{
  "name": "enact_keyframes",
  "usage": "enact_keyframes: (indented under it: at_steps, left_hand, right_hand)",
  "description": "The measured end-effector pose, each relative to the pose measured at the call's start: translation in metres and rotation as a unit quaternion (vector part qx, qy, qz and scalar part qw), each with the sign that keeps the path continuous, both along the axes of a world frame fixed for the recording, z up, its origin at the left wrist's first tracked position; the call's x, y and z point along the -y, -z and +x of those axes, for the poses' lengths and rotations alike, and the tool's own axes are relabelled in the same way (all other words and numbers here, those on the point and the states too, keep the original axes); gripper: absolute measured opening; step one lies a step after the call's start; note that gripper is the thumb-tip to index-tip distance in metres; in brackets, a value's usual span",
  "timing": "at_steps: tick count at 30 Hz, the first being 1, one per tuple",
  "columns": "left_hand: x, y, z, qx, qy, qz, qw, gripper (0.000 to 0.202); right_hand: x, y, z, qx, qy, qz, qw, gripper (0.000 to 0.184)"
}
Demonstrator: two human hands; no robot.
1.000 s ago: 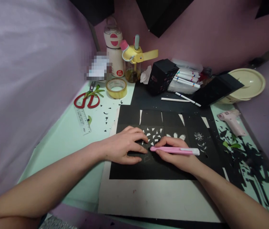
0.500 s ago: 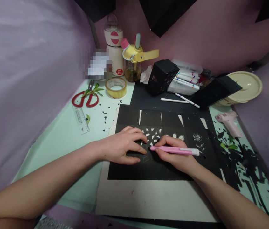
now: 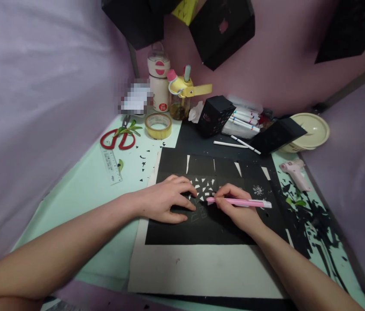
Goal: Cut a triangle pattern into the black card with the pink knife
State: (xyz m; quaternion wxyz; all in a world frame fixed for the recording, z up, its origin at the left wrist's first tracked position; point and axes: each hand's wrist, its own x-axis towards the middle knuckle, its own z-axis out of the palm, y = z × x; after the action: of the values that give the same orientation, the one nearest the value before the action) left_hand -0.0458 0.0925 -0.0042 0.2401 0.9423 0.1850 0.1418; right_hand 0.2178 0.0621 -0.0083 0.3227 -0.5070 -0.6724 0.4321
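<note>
Head view: The black sheet point(image 3: 182, 235) lies on a pale board point(image 3: 195, 272), which rests on the green table point(image 3: 105, 242) at its near edge. The left hand point(image 3: 169, 202) is placed palm down across the left edge of the sheet, fingers spread, fingertips beside a cluster of small angular cutouts. The right hand point(image 3: 239, 209) pinches a pink pen-shaped tool point(image 3: 234, 202) between thumb and fingers near its front end. The tool points left, its tip just below the cutouts; contact between tip and sheet cannot be confirmed. Drawn outlines are visible on the sheet between the hands. A flower pattern is located toward the sheet's right edge.

Toward the table's left edge: red-handled scissors point(image 3: 117, 139) with a green sprig point(image 3: 129, 128) across them, and a clear ruler point(image 3: 111, 166). A tape roll point(image 3: 158, 126) sits farther back, in front of a white bottle point(image 3: 160, 88) and a yellow-topped bottle point(image 3: 180, 97). Along the far edge: a black box point(image 3: 215, 116), markers point(image 3: 245, 117) and a cream bowl point(image 3: 313, 129). Toward the right edge: a pink glue gun point(image 3: 295, 174) and black paper scraps point(image 3: 313, 224).
</note>
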Motion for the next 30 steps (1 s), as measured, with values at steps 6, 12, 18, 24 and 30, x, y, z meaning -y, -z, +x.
enact_keyframes:
  at_steps: [6,12,18,24,30]
  left_hand:
    - [0.01,0.0,0.006,-0.034,-0.003,0.025,0.999,0.036]
    - [0.031,0.004,0.02,-0.053,-0.006,0.059,0.997,0.045]
    - [0.037,0.009,0.023,-0.045,-0.004,0.06,0.997,0.047]
    - [0.035,0.011,0.023,-0.044,-0.005,0.058,0.997,0.047]
    - [0.034,0.012,0.023,-0.043,-0.003,0.056,0.998,0.047]
  right_hand:
    - [0.022,-0.023,-0.002,-0.027,0.126,-0.002,0.992,0.02]
    - [0.051,-0.014,-0.019,0.044,0.185,0.056,0.98,0.013]
    - [0.064,0.009,-0.022,0.094,0.204,0.148,0.963,0.01]
    - [0.063,0.01,-0.023,0.095,0.193,0.152,0.965,0.01]
    - [0.064,0.011,-0.023,0.084,0.188,0.145,0.968,0.01]
